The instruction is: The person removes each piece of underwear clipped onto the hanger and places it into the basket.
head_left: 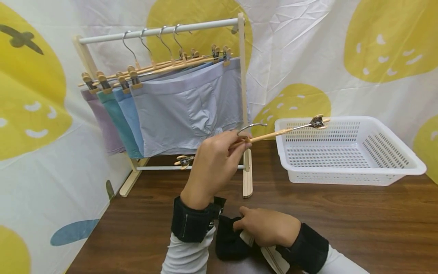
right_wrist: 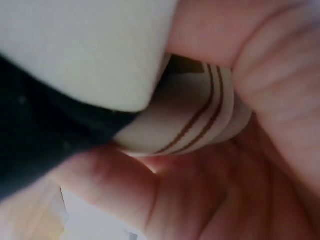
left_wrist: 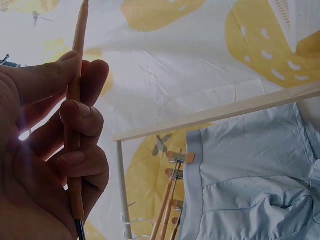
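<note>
My left hand (head_left: 213, 165) holds a wooden clip hanger (head_left: 273, 134) by its bar, in front of the rack's right post. The fingers and thumb wrap the hanger's bar (left_wrist: 76, 200) in the left wrist view. Its metal hook (head_left: 253, 125) sticks up past the knuckles, and a dark metal clip (head_left: 318, 121) shows at the right end. Lower down, over the table, my right hand (head_left: 270, 226) grips black underwear (head_left: 230, 239). In the right wrist view, a cream waistband (right_wrist: 195, 120) with thin red-brown stripes is gathered between thumb and fingers.
A wooden rack (head_left: 241, 76) stands at the back left. Several boxer briefs (head_left: 164, 114) in grey, blue, green and mauve hang there from clip hangers. To the right, a white perforated basket (head_left: 291, 169) sits on the brown table (head_left: 359, 220). Behind is a fruit-patterned curtain (head_left: 294, 45).
</note>
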Motion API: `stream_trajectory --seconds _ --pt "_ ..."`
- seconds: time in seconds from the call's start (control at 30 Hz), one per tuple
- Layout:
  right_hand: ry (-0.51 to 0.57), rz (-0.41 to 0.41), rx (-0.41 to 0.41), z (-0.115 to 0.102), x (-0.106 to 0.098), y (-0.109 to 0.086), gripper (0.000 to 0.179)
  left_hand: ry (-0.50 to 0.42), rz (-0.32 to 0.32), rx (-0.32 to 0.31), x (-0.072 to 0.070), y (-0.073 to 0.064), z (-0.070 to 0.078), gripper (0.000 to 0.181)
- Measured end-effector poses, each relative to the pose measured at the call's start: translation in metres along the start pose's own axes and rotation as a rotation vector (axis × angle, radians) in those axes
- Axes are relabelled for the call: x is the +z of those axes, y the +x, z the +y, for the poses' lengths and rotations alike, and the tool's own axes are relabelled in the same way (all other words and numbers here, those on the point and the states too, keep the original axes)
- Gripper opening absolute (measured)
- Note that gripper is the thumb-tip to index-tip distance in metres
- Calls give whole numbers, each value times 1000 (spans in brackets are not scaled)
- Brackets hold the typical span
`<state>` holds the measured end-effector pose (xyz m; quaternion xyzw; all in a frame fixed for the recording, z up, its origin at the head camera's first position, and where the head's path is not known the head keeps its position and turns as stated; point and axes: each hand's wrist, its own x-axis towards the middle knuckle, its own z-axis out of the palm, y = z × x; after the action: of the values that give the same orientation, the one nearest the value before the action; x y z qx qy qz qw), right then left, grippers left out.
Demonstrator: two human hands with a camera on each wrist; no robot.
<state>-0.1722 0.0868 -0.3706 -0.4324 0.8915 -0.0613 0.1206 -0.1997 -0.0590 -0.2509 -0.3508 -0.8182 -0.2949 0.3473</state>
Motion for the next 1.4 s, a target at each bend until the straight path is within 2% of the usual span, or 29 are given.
stream_trajectory --seconds 0.1,0.2,0.37,0.5,0.63,0.87,0.97,1.27,1.4 --pt "27 -6 3 4 -7 -3 58 2 -2 -3 0 0 0 11" --pt "36 36 -5 11 -16 -8 60 10 0 -2 -1 0 -1 11" --pt "54 189 -42 24 -36 -23 62 32 8 -14 -2 0 -2 10" --pt "59 331 -25 37 -56 -41 60 37 13 -26 -4 -1 -3 10" --pt "42 487 38 55 -75 -65 55 27 22 -20 -6 0 -5 12" --pt "-74 733 179 86 -101 -106 59 33 36 -13 -8 0 -7 12" --pt "-58 833 245 95 -108 -119 59 35 39 -9 -9 1 -7 12" --pt "37 1047 493 105 -121 -131 61 30 45 -35 -8 1 -8 11" --pt "70 1224 590 111 -123 -126 60 34 47 -51 -9 0 -10 12"
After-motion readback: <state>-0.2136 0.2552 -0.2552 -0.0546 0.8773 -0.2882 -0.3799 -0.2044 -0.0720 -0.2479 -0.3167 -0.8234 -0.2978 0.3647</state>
